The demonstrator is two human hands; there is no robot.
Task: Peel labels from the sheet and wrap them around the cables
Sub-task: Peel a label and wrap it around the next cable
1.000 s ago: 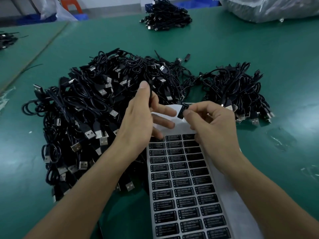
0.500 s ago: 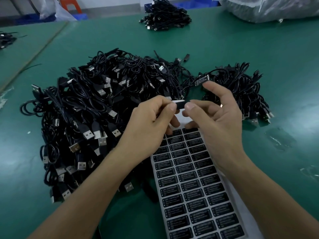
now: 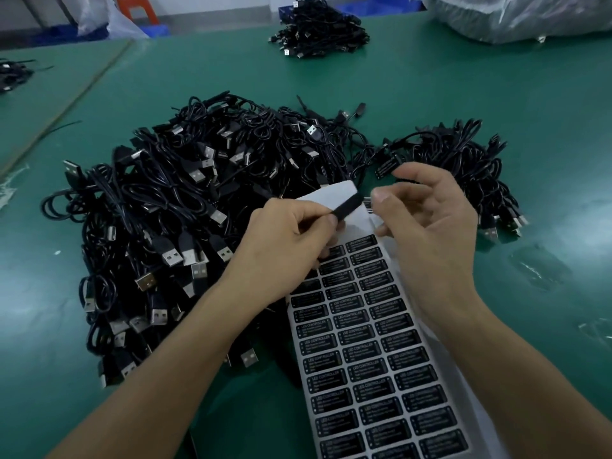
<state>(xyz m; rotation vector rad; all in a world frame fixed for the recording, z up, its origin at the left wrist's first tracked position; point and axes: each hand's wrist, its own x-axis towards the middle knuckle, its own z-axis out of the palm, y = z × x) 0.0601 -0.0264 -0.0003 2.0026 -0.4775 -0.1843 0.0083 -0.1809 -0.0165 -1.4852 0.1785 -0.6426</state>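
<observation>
We are pinching one end of a black label (image 3: 346, 207) in the fingers of our left hand (image 3: 291, 240), just above the sheet (image 3: 364, 342) on the desk (image 3: 430, 94), beside the cables (image 3: 185, 207). Our right hand (image 3: 430, 226) is hovering, loosely curled, at the other end, and its grip is unclear. We are judging the label light, limp and sticky, so edges only.

A green worktop (image 3: 430, 94) bears a large cable heap (image 3: 185, 226) at its centre, a smaller heap (image 3: 463, 154) toward the right edge, a third pile (image 3: 321, 28) near the far edge, and a label sheet (image 3: 374, 359) at the near edge.
</observation>
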